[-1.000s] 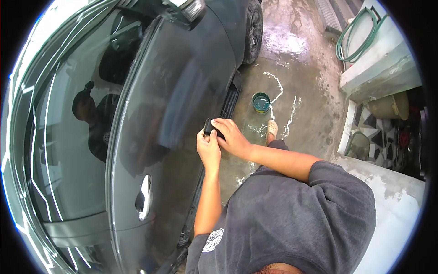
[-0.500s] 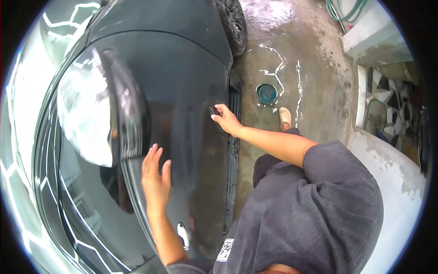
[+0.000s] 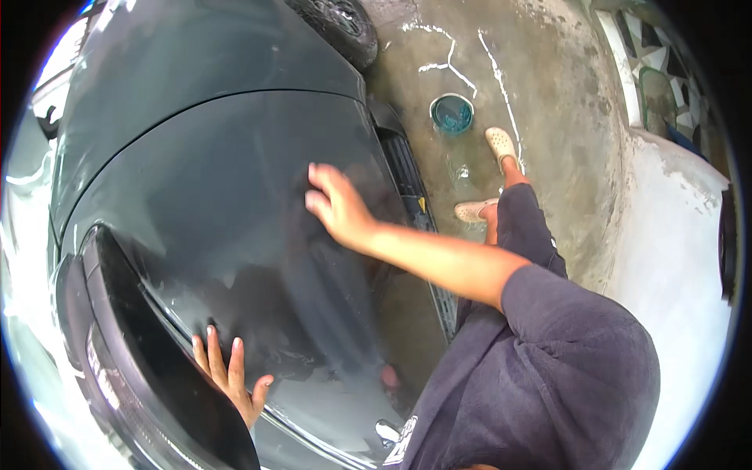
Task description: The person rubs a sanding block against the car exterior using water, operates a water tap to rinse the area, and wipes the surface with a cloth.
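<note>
Car door (image 3: 219, 180), dark grey and glossy, spreads from about seven to eleven o'clock. Near the center, toward eleven o'clock, the right hand (image 3: 341, 210) is over the panel, its fingers and thumb curled in a narrow grip; blur and angle hide whether it holds anything, so I cannot tell. Between seven and eight o'clock, the left hand (image 3: 235, 376) has a wide grip, fingers spread at the door's upper part, its wrist partly behind the side mirror (image 3: 149, 399). A wheel (image 3: 341, 31) shows near twelve, a teal bucket (image 3: 452, 115) on wet floor (image 3: 564, 157) near one.
</note>
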